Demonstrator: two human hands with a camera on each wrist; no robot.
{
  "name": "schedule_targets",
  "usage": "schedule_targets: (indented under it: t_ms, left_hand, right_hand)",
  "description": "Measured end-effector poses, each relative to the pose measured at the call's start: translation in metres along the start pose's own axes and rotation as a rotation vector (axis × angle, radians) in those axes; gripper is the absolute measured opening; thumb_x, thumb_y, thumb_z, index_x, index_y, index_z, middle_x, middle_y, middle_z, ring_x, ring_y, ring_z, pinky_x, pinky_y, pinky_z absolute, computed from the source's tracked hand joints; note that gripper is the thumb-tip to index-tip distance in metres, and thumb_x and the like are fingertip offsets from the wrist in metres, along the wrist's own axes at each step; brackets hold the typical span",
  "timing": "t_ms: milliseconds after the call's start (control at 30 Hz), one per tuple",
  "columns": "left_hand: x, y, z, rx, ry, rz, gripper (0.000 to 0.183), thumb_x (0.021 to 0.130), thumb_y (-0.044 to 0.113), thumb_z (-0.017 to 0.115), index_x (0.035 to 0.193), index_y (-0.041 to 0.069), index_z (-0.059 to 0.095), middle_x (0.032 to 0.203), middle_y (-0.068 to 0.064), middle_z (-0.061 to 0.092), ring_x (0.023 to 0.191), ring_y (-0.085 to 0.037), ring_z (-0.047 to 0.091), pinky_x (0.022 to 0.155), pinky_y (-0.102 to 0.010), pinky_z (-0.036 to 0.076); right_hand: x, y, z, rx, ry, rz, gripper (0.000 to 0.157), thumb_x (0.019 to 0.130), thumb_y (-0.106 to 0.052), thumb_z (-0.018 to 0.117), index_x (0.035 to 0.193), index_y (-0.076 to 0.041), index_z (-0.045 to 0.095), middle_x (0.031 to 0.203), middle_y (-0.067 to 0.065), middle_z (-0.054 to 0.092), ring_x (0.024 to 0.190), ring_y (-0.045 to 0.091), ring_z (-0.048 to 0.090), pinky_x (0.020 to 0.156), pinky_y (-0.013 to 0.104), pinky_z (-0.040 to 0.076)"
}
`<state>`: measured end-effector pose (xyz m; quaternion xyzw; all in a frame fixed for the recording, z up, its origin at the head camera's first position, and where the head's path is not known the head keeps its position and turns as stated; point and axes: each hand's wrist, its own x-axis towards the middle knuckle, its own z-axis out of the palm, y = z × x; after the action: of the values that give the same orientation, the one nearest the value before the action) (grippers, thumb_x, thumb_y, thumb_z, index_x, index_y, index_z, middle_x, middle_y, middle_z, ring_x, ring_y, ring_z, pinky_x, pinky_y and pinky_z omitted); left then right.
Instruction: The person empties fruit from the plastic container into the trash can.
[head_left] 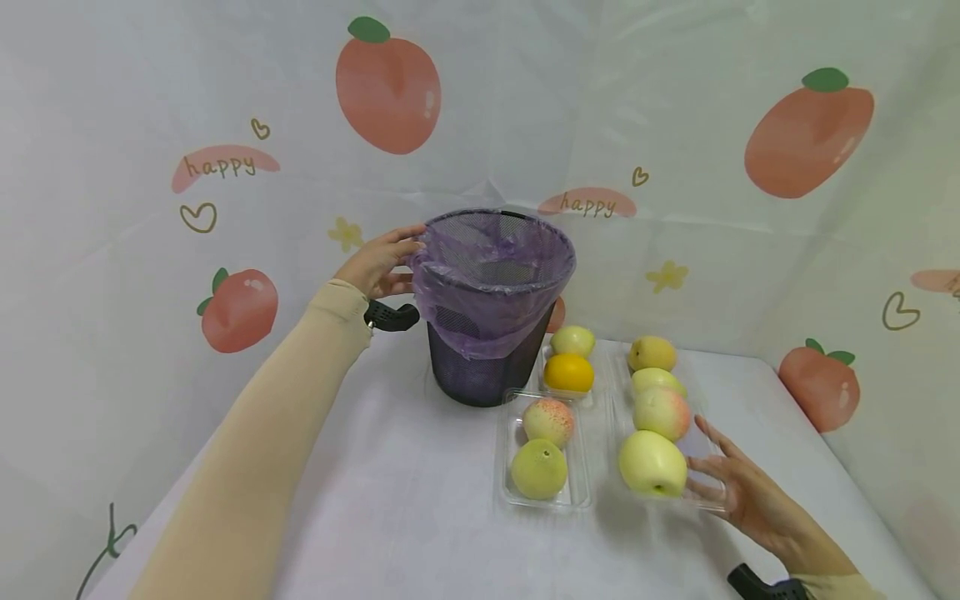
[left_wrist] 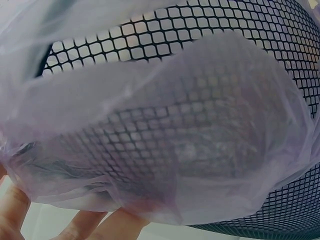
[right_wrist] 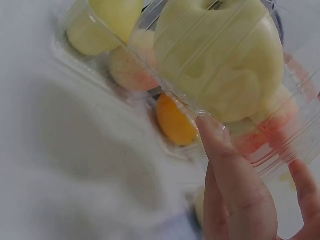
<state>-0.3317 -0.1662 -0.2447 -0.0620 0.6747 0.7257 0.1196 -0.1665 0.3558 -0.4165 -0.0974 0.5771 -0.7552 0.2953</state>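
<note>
My left hand (head_left: 386, 262) rests its fingers against the outer side of a black mesh bin (head_left: 480, 379), near the rim. A thin purple plastic bag (head_left: 487, 312) lines the bin and is folded over its rim. In the left wrist view, fingertips (left_wrist: 112, 225) touch the bag's lower edge. At the right, my right hand (head_left: 750, 492) grips the edge of a clear plastic tray (right_wrist: 150, 65), raised off the table and tilted. A green apple (head_left: 652, 464) and a peach (head_left: 662, 412) lie in it. The thumb (right_wrist: 220, 145) presses the tray's edge.
Left of the held tray, another clear tray (head_left: 510, 492) carries a peach (head_left: 548, 422) and a yellow-green fruit (head_left: 538, 469). Behind it are an orange (head_left: 568, 372) and a green fruit (head_left: 573, 342). Yellowish fruits (head_left: 652, 354) stand at the back right. A fruit-printed curtain (head_left: 480, 100) hangs behind.
</note>
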Motion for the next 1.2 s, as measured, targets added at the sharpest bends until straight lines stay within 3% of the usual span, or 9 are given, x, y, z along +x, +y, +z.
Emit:
schedule_targets:
  t_ms: [100, 267, 367, 500, 600, 700, 833, 867, 1200]
  left_hand:
    - [0.000, 0.000, 0.000, 0.013, 0.003, 0.001, 0.047, 0.101, 0.023, 0.050, 0.146, 0.033, 0.042, 0.113, 0.000, 0.046, 0.082, -0.015, 0.059, 0.063, -0.026, 0.056]
    - [0.001, -0.001, -0.001, -0.004, -0.009, -0.006, 0.047, 0.102, 0.022, 0.050, 0.147, 0.032, 0.042, 0.112, -0.001, 0.046, 0.080, -0.015, 0.060, 0.063, -0.025, 0.056]
    - [0.001, -0.001, -0.001, -0.016, -0.016, -0.010, 0.047, 0.102, 0.021, 0.050, 0.147, 0.031, 0.042, 0.112, -0.001, 0.046, 0.077, -0.014, 0.060, 0.062, -0.025, 0.056]
    - [0.000, -0.003, -0.001, -0.023, -0.024, -0.010, 0.048, 0.101, 0.020, 0.050, 0.147, 0.031, 0.041, 0.113, -0.001, 0.046, 0.076, -0.014, 0.059, 0.062, -0.024, 0.056]
    - [0.000, -0.003, -0.001, -0.015, -0.026, -0.007, 0.048, 0.101, 0.021, 0.050, 0.147, 0.031, 0.041, 0.114, -0.001, 0.046, 0.077, -0.014, 0.059, 0.063, -0.024, 0.056]
    - [0.000, -0.003, -0.001, -0.009, -0.027, -0.004, 0.048, 0.101, 0.021, 0.050, 0.147, 0.031, 0.041, 0.115, -0.001, 0.046, 0.077, -0.013, 0.059, 0.062, -0.024, 0.056]
    - [0.000, -0.003, -0.001, -0.015, -0.024, -0.002, 0.047, 0.101, 0.021, 0.051, 0.147, 0.031, 0.042, 0.113, -0.001, 0.046, 0.076, -0.013, 0.059, 0.062, -0.024, 0.056]
    - [0.001, -0.003, -0.001, -0.017, -0.024, -0.001, 0.047, 0.101, 0.021, 0.051, 0.147, 0.031, 0.042, 0.112, -0.001, 0.046, 0.076, -0.013, 0.059, 0.062, -0.024, 0.056]
    - [0.002, -0.002, 0.000, -0.017, -0.008, -0.001, 0.047, 0.101, 0.021, 0.051, 0.146, 0.031, 0.043, 0.111, -0.001, 0.046, 0.075, -0.013, 0.059, 0.062, -0.025, 0.056]
  right_hand:
    - [0.004, -0.001, 0.001, -0.015, 0.032, 0.012, 0.046, 0.106, -0.026, 0.021, 0.131, -0.063, 0.033, 0.139, 0.026, -0.046, 0.117, 0.013, 0.056, 0.099, 0.034, 0.049]
    - [0.010, -0.002, 0.002, -0.009, 0.007, -0.015, 0.048, 0.106, -0.025, 0.020, 0.135, -0.061, 0.032, 0.149, 0.030, -0.009, 0.119, 0.016, 0.054, 0.102, 0.034, 0.047]
    - [0.013, -0.004, 0.004, -0.010, 0.014, -0.023, 0.047, 0.106, -0.026, 0.022, 0.135, -0.061, 0.033, 0.150, 0.032, -0.008, 0.118, 0.017, 0.053, 0.102, 0.035, 0.047]
    - [0.017, -0.007, 0.011, -0.021, 0.061, -0.023, 0.044, 0.105, -0.030, 0.024, 0.133, -0.062, 0.037, 0.147, 0.029, -0.035, 0.117, 0.016, 0.053, 0.098, 0.031, 0.049]
    - [0.020, -0.010, 0.015, 0.008, 0.058, -0.039, 0.045, 0.105, -0.029, 0.023, 0.131, -0.061, 0.042, 0.146, 0.028, -0.038, 0.116, 0.016, 0.054, 0.095, 0.030, 0.051]
    - [0.023, -0.014, 0.019, 0.085, 0.006, -0.073, 0.048, 0.105, -0.023, 0.023, 0.130, -0.057, 0.047, 0.150, 0.036, -0.007, 0.115, 0.019, 0.057, 0.093, 0.030, 0.053]
    - [0.027, -0.021, 0.024, 0.189, -0.091, -0.113, 0.051, 0.106, -0.018, 0.021, 0.134, -0.049, 0.050, 0.134, 0.007, 0.046, 0.117, 0.025, 0.058, 0.093, 0.032, 0.053]
    - [0.027, -0.023, 0.024, 0.207, -0.112, -0.121, 0.051, 0.106, -0.018, 0.021, 0.135, -0.048, 0.049, 0.128, 0.000, 0.051, 0.118, 0.027, 0.058, 0.092, 0.033, 0.053]
    - [0.032, -0.035, 0.029, 0.269, -0.212, -0.164, 0.053, 0.105, -0.014, 0.018, 0.140, -0.043, 0.047, 0.131, 0.004, 0.052, 0.120, 0.033, 0.057, 0.095, 0.034, 0.052]
